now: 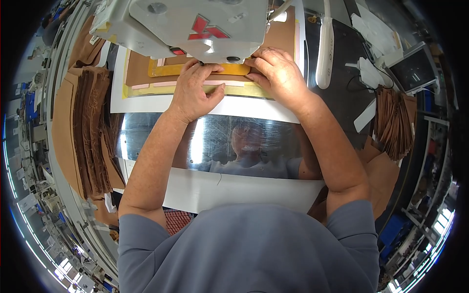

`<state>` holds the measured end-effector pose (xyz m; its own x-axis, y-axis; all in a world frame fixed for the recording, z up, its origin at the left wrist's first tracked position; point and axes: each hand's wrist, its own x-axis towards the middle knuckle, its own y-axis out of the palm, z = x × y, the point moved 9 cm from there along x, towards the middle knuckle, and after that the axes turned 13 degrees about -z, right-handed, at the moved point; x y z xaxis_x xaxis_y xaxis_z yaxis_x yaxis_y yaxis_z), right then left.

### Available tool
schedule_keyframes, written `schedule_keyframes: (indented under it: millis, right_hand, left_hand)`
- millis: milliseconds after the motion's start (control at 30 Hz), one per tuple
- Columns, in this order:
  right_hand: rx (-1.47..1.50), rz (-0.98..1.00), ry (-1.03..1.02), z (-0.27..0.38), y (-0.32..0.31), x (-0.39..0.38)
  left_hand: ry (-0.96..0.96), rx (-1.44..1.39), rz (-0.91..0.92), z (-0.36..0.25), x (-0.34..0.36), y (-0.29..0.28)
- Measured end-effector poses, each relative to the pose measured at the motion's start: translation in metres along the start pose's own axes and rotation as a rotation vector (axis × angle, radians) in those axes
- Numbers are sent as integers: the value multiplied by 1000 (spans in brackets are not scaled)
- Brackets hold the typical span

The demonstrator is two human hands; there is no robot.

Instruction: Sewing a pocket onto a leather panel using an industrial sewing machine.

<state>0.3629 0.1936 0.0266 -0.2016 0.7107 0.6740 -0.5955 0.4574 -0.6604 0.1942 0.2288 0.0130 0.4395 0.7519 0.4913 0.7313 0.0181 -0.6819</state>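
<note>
Under the machine head, a yellow strip (166,71) with a rounded right end lies across a brown leather-like piece (139,72). My left hand (198,93) rests over the strip's middle, its thumb and forefinger apart. At the strip's right end my right hand (278,75) has thumb and fingers closed around the edge. Beneath the brown piece is a white template sheet (141,103) bordered with yellow tape and pale pink strips. The machine head hides the far part of the work.
A sewing machine head (195,29) hangs just beyond my hands. A shiny metal plate (224,141) lies nearer me. Stacked brown pieces (88,132) stand at left; another bundle (393,124) sits at right. A pale machine arm (325,53) and a monitor (413,68) are right.
</note>
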Motion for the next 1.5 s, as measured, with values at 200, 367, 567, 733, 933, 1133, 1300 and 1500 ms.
schedule_keyframes:
  millis: [200, 367, 567, 733, 933, 1133, 1300, 1500]
  right_hand:
    - [2, -25, -1, 5, 1, -2]
    - [-10, -13, 25, -2, 0, -6]
    - [-30, -47, 60, 1, -24, -13]
    - [-171, -45, 304, -23, -41, -37]
    - [-290, -134, 247, -10, -60, -43]
    - [-352, -111, 319, -8, -61, -50]
    - [-522, -95, 435, -25, -68, -61]
    - [-699, -2, 554, -52, -91, -89]
  left_hand:
    - [33, 69, 8, -4, -6, -7]
    - [74, 132, -29, -12, -21, -19]
    - [-41, 193, -43, -15, -67, -50]
    - [-228, 186, -71, -7, -109, -79]
    - [-380, 169, -190, 2, -132, -113]
    - [-612, 94, -391, 48, -134, -136]
    - [-531, 328, -386, 73, -102, -134]
    - [-447, 507, -204, 76, -70, -88]
